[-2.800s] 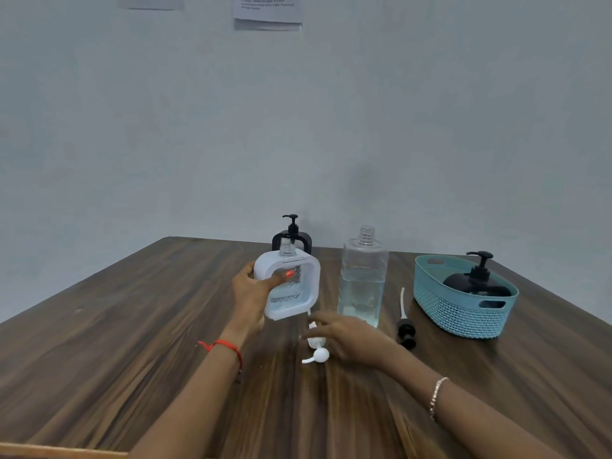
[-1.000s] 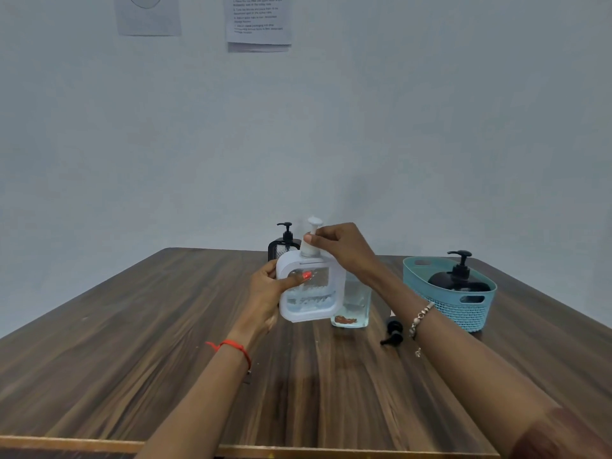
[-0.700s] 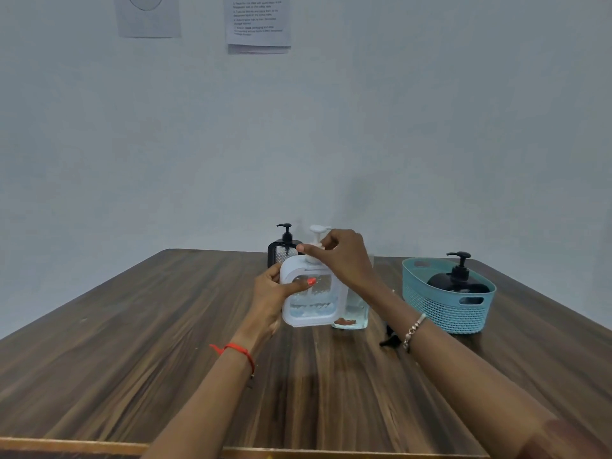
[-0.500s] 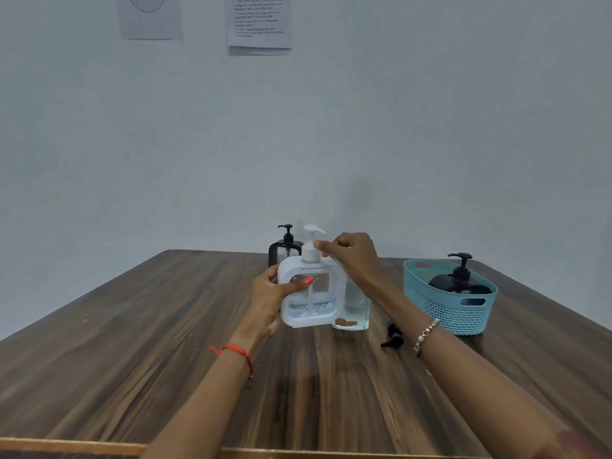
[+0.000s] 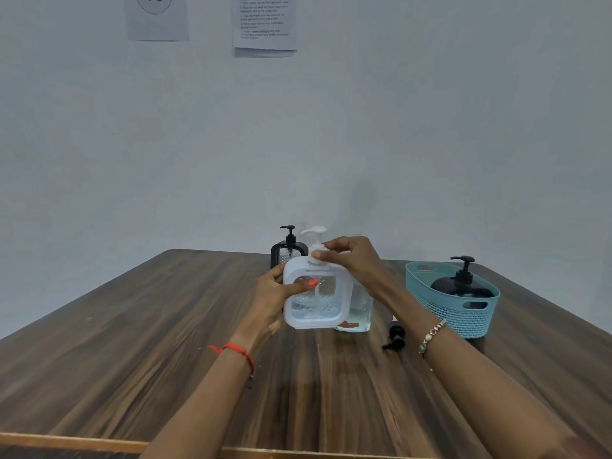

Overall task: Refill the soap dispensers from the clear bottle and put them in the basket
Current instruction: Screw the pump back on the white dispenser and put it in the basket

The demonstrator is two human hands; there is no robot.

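— White soap dispenser (image 5: 318, 313) status, anyone? Where have we got it?

— We've got it upright, about mid-table, over the wooden table (image 5: 165, 326). Our left hand (image 5: 271, 293) grips it from its left side, with the thumb laid across the clear front window and the fingers curled round the back. We honestly can't tell whether its base touches the wood or hangs just above it.

— And our right hand (image 5: 354, 260)?

— That one's up top, with thumb and fingertips pinching the collar of the white pump (image 5: 317, 238), which sits in the dispenser's neck. The nozzle points left. We can see some liquid and bubbles low in the window.

— Where's the clear bottle (image 5: 359, 313)?

— It's right behind the dispenser and mostly hidden, with just its right edge showing. There's liquid in it and a brownish smear at the bottom.

— Basket?

— The teal basket (image 5: 463, 321) is off to the right, well apart from our hands. It's got a round black dispenser (image 5: 463, 288) sitting in it, pump on. A square black dispenser (image 5: 286, 255) stands behind the white one, near the far edge. A loose black pump (image 5: 394, 337) lies on the wood between the clear bottle and the basket.

— Anything else?

— Two paper sheets (image 5: 265, 24) are on the wall, but the print's too small for us to read. There's also a red thread (image 5: 236, 351) on our left wrist and a beaded bracelet (image 5: 430, 336) on the right.
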